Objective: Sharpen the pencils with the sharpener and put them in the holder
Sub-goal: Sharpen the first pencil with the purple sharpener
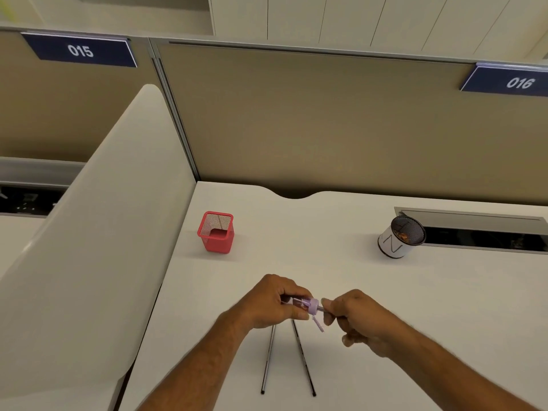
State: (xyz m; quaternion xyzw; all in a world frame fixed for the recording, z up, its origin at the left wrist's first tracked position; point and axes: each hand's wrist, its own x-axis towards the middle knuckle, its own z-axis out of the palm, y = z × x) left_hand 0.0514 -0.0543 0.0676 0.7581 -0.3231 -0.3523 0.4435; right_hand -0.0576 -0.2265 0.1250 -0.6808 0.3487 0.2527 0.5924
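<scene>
My left hand (271, 302) grips a small lilac sharpener (310, 305) above the white desk (355, 292). My right hand (360, 320) pinches a pencil (321, 308) whose end sits in the sharpener; most of that pencil is hidden in the fist. A lilac flap hangs below the sharpener. Two dark pencils (268, 358) (304, 358) lie on the desk under my hands, side by side and spreading apart toward me. A red mesh holder (216, 232) stands at the back left with one thin pencil showing inside.
A round black mesh cup (400, 237) with a white paper wrap stands at the back right, with shavings in it. Behind it runs a cable slot (474, 232) in the desk. Tan partition panels close off the back and left.
</scene>
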